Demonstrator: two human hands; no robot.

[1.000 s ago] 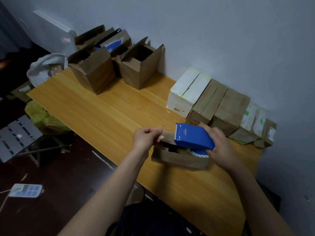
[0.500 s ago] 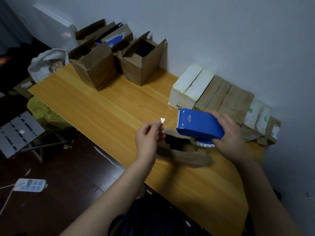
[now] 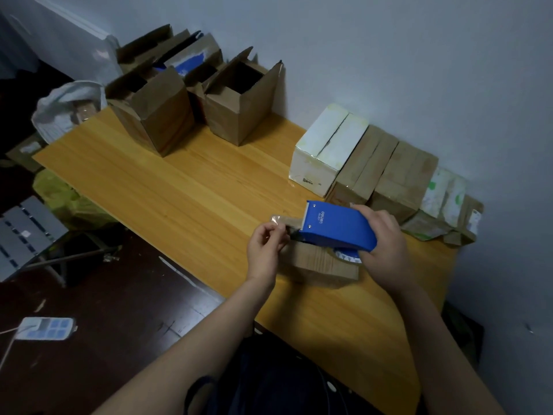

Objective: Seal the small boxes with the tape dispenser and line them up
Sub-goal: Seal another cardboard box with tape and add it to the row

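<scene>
R hand (image 3: 386, 244) grips blue tape dispenser (image 3: 338, 229) over small box (image 3: 323, 265) by table (image 3: 179, 190) near edge; L hand (image 3: 266, 247) pinches tape end (image 3: 279, 219).

the left hand (image 3: 264, 250) and right hand (image 3: 384, 244) are bare, and both forearms show bare along their whole visible length. low between the arms lies dark navy clothing (image 3: 269, 384); whether it covers lap or torso cannot be told. a curved band (image 3: 194, 395) of the same blue loops at its left edge, and a small white oval mark (image 3: 330, 384) sits toward its right.
</scene>
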